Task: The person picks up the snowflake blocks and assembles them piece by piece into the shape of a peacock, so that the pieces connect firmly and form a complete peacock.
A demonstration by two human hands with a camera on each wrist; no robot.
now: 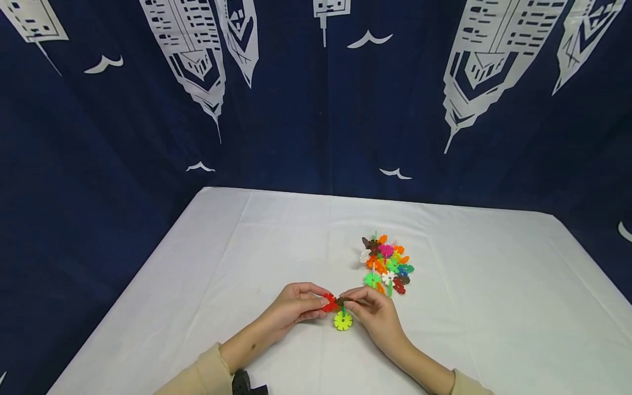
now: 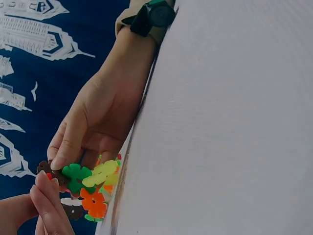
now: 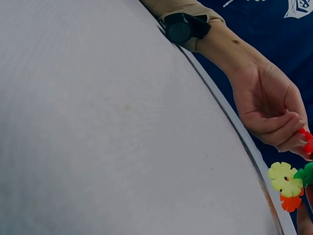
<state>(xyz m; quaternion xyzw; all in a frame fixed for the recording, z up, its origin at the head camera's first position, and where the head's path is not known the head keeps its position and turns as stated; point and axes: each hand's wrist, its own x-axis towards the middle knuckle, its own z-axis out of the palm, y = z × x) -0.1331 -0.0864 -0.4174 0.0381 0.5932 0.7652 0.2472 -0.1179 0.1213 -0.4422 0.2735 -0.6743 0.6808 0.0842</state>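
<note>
Notched plastic flower discs are joined in a small cluster between the two hands, above the white table. My left hand (image 1: 295,308) pinches a red disc (image 1: 329,303) of this cluster; the red also shows in the right wrist view. With thumb and fingers, my right hand (image 1: 376,314) pinches a brown disc (image 1: 344,301) beside the red one. Below hangs a yellow disc (image 1: 343,321), linked through a green disc (image 2: 76,177). An orange disc (image 3: 292,200) appears close to the yellow one; whether it is joined I cannot tell. Fingers partly hide where red and brown meet.
A pile of multicoloured flower discs (image 1: 387,263) lies just beyond the right hand. White cloth covers the table (image 1: 237,263). A dark blue curtain (image 1: 296,137) with white prints hangs behind it. A black device (image 1: 247,384) is by the left forearm.
</note>
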